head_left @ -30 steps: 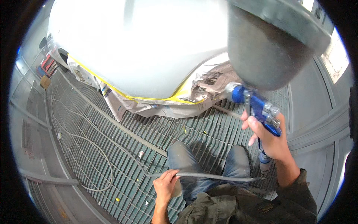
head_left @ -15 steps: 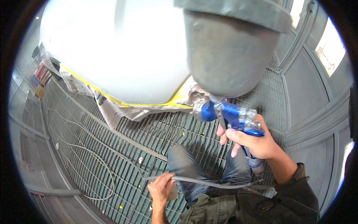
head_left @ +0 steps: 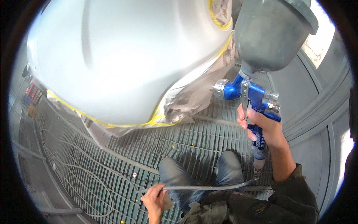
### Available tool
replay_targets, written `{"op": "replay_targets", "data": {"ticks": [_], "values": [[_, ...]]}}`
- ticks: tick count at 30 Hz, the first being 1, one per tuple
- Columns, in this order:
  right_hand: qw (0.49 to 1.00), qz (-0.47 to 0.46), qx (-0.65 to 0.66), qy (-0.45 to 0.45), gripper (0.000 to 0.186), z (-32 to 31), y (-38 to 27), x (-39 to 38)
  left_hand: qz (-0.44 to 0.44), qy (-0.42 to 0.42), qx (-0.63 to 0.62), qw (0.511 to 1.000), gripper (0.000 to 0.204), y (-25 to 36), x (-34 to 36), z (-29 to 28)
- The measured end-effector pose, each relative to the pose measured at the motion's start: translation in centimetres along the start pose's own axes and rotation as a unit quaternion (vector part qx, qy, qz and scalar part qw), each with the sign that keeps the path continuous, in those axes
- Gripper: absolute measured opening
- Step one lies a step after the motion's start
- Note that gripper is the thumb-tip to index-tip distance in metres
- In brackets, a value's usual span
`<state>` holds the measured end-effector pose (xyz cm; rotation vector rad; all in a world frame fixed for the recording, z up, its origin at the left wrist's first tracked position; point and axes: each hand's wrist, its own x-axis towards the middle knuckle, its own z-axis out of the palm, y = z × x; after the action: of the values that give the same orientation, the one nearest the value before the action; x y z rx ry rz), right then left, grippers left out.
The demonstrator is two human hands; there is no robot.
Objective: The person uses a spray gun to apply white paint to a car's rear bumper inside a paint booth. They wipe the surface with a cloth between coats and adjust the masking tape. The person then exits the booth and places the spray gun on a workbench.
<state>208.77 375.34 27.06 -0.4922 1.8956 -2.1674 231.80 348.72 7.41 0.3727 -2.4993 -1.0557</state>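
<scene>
My right hand (head_left: 265,125) is wrapped round the grip of a blue spray gun (head_left: 253,95), its fingers at the trigger. A large grey paint cup (head_left: 274,35) sits on top of the gun. The nozzle points left, toward a pale car body panel (head_left: 123,71), and stands apart from it. From the bottom of the grip a grey air hose (head_left: 212,187) runs left across my knees. My left hand (head_left: 153,199) is closed on this hose; something pale shows beneath its fingers, too hidden to name.
Yellow masking tape (head_left: 112,125) and newsprint sheets (head_left: 186,95) line the panel's lower edge. The hose continues in loops over the floor grating (head_left: 141,149) on the left. Grey wall panels (head_left: 309,149) stand on the right. A cardboard box (head_left: 33,111) lies far left.
The spray gun has risen and moved right, its cup tilting to the right. More of the panel and its masked right edge shows. My left hand keeps hold of the air hose.
</scene>
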Motion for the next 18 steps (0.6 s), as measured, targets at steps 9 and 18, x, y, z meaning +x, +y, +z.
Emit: {"op": "replay_targets", "data": {"ticks": [9,18], "values": [[0.988,-0.017,-0.124,0.092,0.025,-6.9,-3.2,3.4,-0.026,-0.034,-0.031,0.999,0.023,2.4,0.4,2.3],[0.971,-0.035,-0.178,0.154,0.022,-6.3,-4.1,4.4,-0.007,-0.014,0.000,1.000,0.025,2.5,0.4,1.8]]}}
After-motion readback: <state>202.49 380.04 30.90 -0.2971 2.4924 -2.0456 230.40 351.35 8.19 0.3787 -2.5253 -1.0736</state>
